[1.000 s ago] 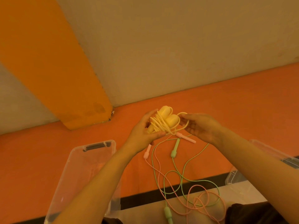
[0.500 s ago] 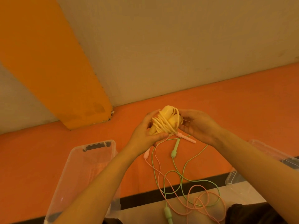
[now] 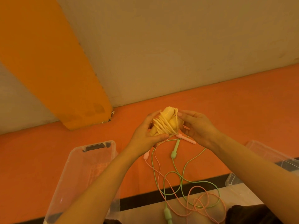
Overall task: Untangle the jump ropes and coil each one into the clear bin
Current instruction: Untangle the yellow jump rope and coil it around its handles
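A yellow jump rope point(image 3: 165, 122), its cord wound tightly round its two handles, is held up between both hands above the orange floor. My left hand point(image 3: 145, 135) grips the bundle from the left with thumb beneath. My right hand point(image 3: 196, 126) pinches the cord at the bundle's right side. Below them a green jump rope point(image 3: 175, 151) and a pink jump rope point(image 3: 187, 139) lie tangled in loose loops on the floor. A clear bin point(image 3: 72, 160) stands at the lower left with nothing visible in it.
A second clear container point(image 3: 265, 152) sits at the right edge, partly behind my right forearm. A beige wall and an orange pillar point(image 3: 53, 70) rise beyond the floor. A black stripe point(image 3: 145, 198) and a pale strip cross the floor near me.
The loose yellow loop on the right has been drawn tight against the bundle. My right hand has closed in on the bundle, and the bundle has risen slightly.
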`<state>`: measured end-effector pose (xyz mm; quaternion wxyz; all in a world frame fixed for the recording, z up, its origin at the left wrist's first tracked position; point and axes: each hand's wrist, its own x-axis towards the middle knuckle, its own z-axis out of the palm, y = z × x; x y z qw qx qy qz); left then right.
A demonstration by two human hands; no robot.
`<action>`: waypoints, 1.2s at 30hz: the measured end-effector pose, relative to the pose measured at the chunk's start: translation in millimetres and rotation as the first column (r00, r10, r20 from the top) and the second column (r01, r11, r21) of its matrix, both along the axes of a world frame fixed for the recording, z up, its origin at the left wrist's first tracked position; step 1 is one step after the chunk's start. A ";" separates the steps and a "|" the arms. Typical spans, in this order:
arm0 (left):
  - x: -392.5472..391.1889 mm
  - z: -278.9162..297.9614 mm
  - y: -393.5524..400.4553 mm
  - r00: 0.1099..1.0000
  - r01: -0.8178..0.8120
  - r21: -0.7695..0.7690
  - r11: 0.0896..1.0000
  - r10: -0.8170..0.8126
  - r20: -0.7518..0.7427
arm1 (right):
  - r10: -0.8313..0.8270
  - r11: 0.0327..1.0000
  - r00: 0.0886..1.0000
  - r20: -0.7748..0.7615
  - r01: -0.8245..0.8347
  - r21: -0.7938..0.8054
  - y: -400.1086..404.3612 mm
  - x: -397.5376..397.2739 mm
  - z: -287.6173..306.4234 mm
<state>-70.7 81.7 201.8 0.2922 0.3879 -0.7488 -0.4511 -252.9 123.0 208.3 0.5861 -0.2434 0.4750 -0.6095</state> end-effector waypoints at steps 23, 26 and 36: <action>2.6 4.7 8.4 0.996 0.083 0.119 0.989 -0.085 0.012 | 0.139 0.975 0.986 -0.090 -0.152 -0.161 0.2 -10.5 -5.0; 3.4 3.9 7.8 0.996 0.088 0.115 0.990 -0.091 0.019 | 0.175 0.966 0.981 -0.088 -0.188 -0.180 0.2 -12.3 -4.6; 4.1 0.7 7.2 0.995 0.093 0.115 0.989 -0.096 0.028 | 0.247 0.949 0.967 -0.062 -0.254 -0.188 -3.3 -8.0 -10.4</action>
